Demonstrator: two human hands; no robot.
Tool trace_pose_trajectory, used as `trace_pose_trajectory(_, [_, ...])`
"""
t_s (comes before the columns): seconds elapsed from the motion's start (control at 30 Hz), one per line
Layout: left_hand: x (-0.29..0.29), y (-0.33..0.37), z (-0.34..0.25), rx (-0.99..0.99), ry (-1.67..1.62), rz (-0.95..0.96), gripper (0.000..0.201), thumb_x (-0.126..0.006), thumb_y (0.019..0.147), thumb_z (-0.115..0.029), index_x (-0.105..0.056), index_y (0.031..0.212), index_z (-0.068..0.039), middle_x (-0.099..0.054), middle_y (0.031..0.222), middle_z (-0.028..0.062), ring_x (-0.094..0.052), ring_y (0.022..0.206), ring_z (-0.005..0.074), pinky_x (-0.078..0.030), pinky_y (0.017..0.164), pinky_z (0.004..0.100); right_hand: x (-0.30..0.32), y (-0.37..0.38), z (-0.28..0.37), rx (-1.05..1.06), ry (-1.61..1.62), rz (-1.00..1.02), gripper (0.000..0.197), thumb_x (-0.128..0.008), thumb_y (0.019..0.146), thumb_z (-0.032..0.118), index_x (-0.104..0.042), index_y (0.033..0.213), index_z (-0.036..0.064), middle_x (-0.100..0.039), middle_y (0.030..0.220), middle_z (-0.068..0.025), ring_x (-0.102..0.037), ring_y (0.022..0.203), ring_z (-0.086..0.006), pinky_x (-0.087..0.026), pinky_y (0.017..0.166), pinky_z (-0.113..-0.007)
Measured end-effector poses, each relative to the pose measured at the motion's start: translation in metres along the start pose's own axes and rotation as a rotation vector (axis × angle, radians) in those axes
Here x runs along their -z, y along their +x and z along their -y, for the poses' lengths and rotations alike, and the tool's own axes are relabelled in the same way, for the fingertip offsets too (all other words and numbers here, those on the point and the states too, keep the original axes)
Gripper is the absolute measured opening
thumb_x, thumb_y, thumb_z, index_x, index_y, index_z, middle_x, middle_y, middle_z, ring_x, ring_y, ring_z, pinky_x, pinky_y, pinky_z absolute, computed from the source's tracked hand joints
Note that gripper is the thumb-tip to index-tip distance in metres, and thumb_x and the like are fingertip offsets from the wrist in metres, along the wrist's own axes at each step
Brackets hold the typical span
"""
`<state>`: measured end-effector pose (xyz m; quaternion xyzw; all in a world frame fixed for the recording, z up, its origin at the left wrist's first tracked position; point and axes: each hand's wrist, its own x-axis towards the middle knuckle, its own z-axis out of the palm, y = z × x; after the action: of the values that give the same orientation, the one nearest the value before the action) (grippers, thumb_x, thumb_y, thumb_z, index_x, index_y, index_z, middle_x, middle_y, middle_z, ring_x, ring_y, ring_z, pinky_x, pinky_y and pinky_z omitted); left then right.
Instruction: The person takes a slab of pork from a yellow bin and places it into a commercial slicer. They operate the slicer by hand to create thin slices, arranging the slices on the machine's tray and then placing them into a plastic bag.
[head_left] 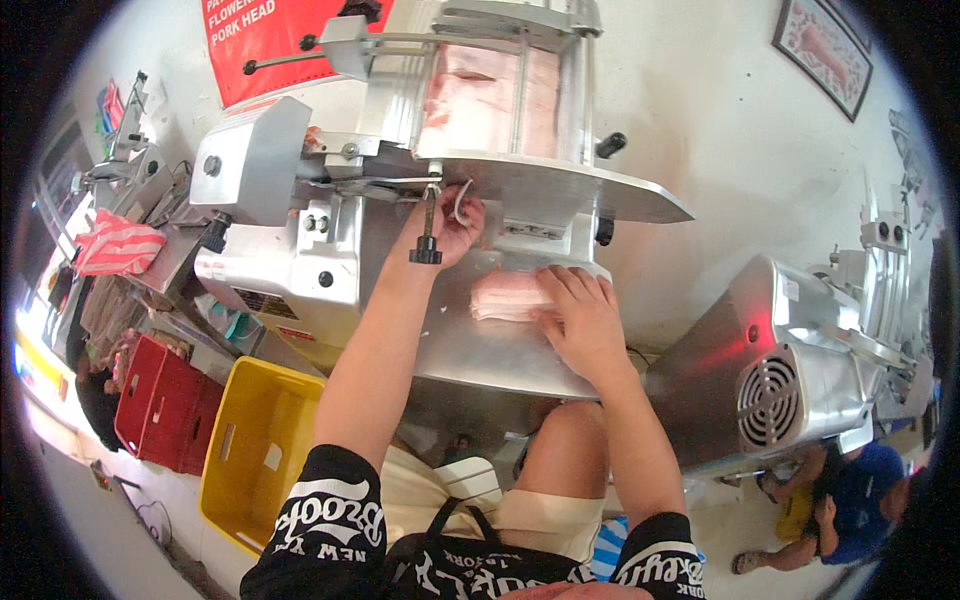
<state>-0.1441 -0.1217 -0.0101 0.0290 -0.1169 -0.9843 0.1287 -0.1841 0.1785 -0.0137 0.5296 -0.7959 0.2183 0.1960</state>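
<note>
A metal meat slicer (540, 190) stands in front of me, with a large block of pale pink meat (480, 105) upright in its carriage. My left hand (455, 228) is under the slicer's plate, beside a black-knobbed threaded rod (427, 235). Its fingers are curled around a thin, whitish meat slice (463, 202); part of the hand is hidden by the rod. On the metal tray (460, 350) lies a neat stack of meat slices (505, 297). My right hand (585, 320) grips the stack's right end, fingers over the top and thumb at the near side.
Another metal machine with a round vent (765, 400) stands at the right. A yellow crate (255, 440) and a red crate (165, 400) are at the lower left, below a bench with a striped red-and-white cloth (118, 243). A person in blue (860, 500) sits at the lower right.
</note>
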Motion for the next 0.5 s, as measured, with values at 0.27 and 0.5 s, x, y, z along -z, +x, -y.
trace_pose_trajectory(0.27, [0.008, -0.034, 0.007, -0.22, 0.402, -0.174, 0.016, -0.066, 0.093, -0.023, -0.066, 0.095, -0.007, -0.06, 0.077, -0.0006, -0.055, 0.067, 0.0141, -0.047, 0.051, 0.0286, 0.004, 0.005, -0.005, 0.013, 0.127, -0.028, 0.053, -0.068, 0.091, 0.031, -0.053, 0.139, 0.0123, -0.056, 0.139, -0.014, -0.052, 0.127, -0.0333, -0.036, 0.111, -0.054])
trace_pose_trajectory(0.5, [-0.071, -0.104, 0.089, -0.172, 1.093, 0.076, 0.032, -0.074, 0.089, -0.019, -0.066, 0.118, -0.005, -0.07, 0.102, 0.0081, -0.063, 0.09, 0.012, -0.049, 0.068, 0.0283, 0.031, 0.036, 0.018, -0.243, 1.034, -0.117, 0.043, -0.07, 0.091, 0.02, -0.059, 0.131, 0.0062, -0.065, 0.119, -0.0221, -0.063, 0.11, -0.0354, -0.05, 0.093, -0.042])
